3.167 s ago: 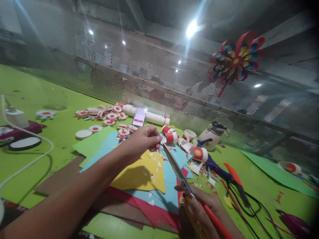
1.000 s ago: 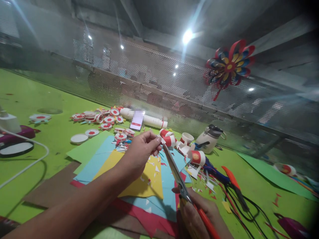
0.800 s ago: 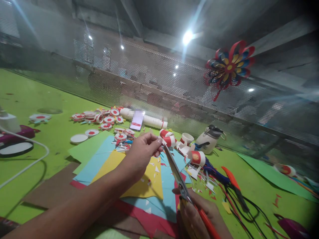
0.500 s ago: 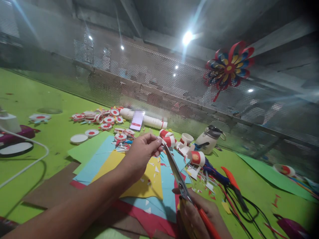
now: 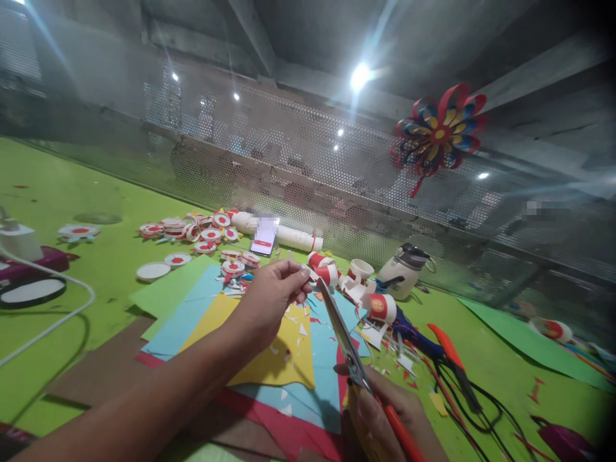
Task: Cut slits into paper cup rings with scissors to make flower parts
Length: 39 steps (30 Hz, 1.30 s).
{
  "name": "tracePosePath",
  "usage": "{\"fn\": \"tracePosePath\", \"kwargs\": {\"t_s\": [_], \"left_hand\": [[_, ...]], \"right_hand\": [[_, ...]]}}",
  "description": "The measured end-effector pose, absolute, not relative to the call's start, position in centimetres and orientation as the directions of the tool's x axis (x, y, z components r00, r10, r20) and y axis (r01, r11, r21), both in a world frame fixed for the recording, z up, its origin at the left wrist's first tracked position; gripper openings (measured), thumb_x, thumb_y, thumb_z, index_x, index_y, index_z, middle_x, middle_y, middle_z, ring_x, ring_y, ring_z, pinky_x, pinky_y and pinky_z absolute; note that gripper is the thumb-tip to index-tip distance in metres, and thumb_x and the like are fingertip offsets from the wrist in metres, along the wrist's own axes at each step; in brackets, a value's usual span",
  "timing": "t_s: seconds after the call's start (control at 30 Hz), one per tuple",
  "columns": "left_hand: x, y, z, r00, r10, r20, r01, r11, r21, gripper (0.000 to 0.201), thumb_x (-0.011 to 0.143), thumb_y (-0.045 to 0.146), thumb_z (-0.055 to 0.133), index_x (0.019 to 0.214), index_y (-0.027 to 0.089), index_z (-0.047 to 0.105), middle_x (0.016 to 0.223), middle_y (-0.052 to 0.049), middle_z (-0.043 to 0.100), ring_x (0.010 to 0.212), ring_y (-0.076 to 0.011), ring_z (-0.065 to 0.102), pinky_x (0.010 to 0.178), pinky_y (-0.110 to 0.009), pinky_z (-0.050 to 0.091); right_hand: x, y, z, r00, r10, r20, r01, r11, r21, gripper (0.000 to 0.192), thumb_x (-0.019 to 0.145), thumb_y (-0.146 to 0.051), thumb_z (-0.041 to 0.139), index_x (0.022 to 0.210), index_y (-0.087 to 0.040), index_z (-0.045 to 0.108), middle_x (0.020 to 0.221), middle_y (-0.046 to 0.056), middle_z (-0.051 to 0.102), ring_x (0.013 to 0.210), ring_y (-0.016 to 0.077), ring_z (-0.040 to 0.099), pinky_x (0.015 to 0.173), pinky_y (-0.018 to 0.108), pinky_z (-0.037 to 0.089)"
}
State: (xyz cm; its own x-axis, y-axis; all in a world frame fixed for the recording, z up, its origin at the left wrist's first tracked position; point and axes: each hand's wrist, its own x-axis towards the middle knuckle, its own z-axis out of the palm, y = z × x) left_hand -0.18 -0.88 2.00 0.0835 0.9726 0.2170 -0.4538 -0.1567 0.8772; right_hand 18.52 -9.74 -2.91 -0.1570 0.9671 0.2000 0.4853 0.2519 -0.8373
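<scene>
Between thumb and fingers, my left hand (image 5: pixel 276 292) pinches a small white paper piece (image 5: pixel 310 273). My right hand (image 5: pixel 385 410) is wrapped around the orange-red handles of a pair of scissors (image 5: pixel 347 346). The scissor tips reach the right side of the white piece; whether they touch it I cannot tell. Below both hands lie stacked sheets of coloured paper, with a yellow sheet (image 5: pixel 269 359) on top and blue, red and green ones around it. Small white and red scraps are scattered over them.
Small red-and-white paper wheels (image 5: pixel 212 234) pile up behind the sheets, beside a phone (image 5: pixel 264 235) leaning on a white roll (image 5: pixel 303 237). Cut paper cups (image 5: pixel 382 308), a lidded jug (image 5: pixel 403 273) and a blue-and-orange tool (image 5: pixel 447 350) with cords lie to the right. A paper flower (image 5: pixel 440 133) hangs above.
Both hands stay almost in place. The scissor blades look slightly more closed near the white paper piece, and the view has shifted a little.
</scene>
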Motion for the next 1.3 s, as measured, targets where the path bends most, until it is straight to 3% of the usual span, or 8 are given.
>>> {"fn": "tracePosePath", "kwargs": {"t_s": [0.2,0.4,0.53,0.73,0.93,1.07,1.3], "left_hand": [[-0.2,-0.8,1.9,0.088,0.973,0.214,-0.437,-0.155,0.886,0.013,0.072,0.022,0.061,0.068,0.012,0.054,0.060,0.000,0.054,0.050,-0.0069,0.044,0.055,-0.023,0.034],[-0.2,-0.8,1.9,0.087,0.970,0.226,-0.439,-0.166,0.883,0.012,0.073,0.022,0.060,0.069,0.012,0.055,0.061,0.000,0.055,0.051,-0.0071,0.044,0.056,-0.024,0.035],[0.2,-0.9,1.6,0.057,0.970,0.236,-0.436,-0.189,0.880,0.013,0.073,0.024,0.061,0.070,0.012,0.058,0.061,-0.001,0.055,0.053,-0.0079,0.044,0.055,-0.024,0.033],[0.9,-1.1,0.4,0.053,0.957,0.284,-0.370,-0.246,0.896,0.018,0.074,0.030,0.062,0.074,0.012,0.064,0.064,-0.001,0.055,0.057,-0.0083,0.042,0.056,-0.024,0.032],[1.4,-1.2,0.4,0.063,0.968,0.242,-0.390,-0.199,0.899,0.019,0.073,0.031,0.063,0.069,0.013,0.060,0.062,-0.001,0.053,0.055,-0.0087,0.043,0.055,-0.024,0.032],[1.5,-1.3,0.4,0.101,0.969,0.224,-0.400,-0.166,0.901,0.018,0.075,0.029,0.060,0.069,0.013,0.057,0.063,0.000,0.053,0.055,-0.0080,0.043,0.054,-0.023,0.032],[1.4,-1.6,0.6,0.110,0.968,0.224,-0.430,-0.157,0.889,0.016,0.077,0.028,0.057,0.075,0.012,0.060,0.065,0.000,0.053,0.055,-0.0066,0.042,0.054,-0.022,0.031]], "right_hand": [[18.4,-9.9,-2.9,-0.168,0.969,0.179,0.472,0.239,-0.849,0.052,0.079,-0.060,0.044,0.098,-0.015,0.063,0.052,-0.004,0.035,0.042,0.0099,0.032,0.040,0.022,0.028],[17.9,-10.3,-2.3,-0.087,0.976,0.202,0.497,0.218,-0.840,0.054,0.077,-0.063,0.046,0.097,-0.017,0.065,0.063,0.002,0.051,0.049,0.0127,0.045,0.041,0.021,0.037],[17.6,-10.5,-2.1,-0.112,0.983,0.143,0.468,0.179,-0.866,0.057,0.080,-0.063,0.040,0.105,-0.017,0.061,0.058,-0.001,0.046,0.039,0.0093,0.042,0.037,0.020,0.037],[17.5,-10.8,-2.2,-0.016,0.965,0.262,0.498,0.235,-0.835,0.051,0.081,-0.061,0.042,0.099,-0.020,0.066,0.065,0.004,0.056,0.056,0.0174,0.053,0.051,0.025,0.046],[17.4,-10.6,-2.1,-0.070,0.987,0.142,0.470,0.158,-0.868,0.052,0.085,-0.059,0.036,0.098,-0.016,0.062,0.053,-0.003,0.039,0.048,0.0141,0.041,0.047,0.024,0.036],[17.6,-10.3,-2.1,-0.103,0.986,0.133,0.504,0.167,-0.847,0.051,0.087,-0.056,0.034,0.101,-0.014,0.060,0.053,-0.005,0.033,0.048,0.0131,0.036,0.046,0.023,0.031],[17.4,-10.4,-1.9,-0.108,0.962,0.249,0.547,0.267,-0.793,0.050,0.085,-0.056,0.037,0.101,-0.016,0.062,0.070,0.004,0.058,0.062,0.0180,0.052,0.058,0.026,0.042]]}}
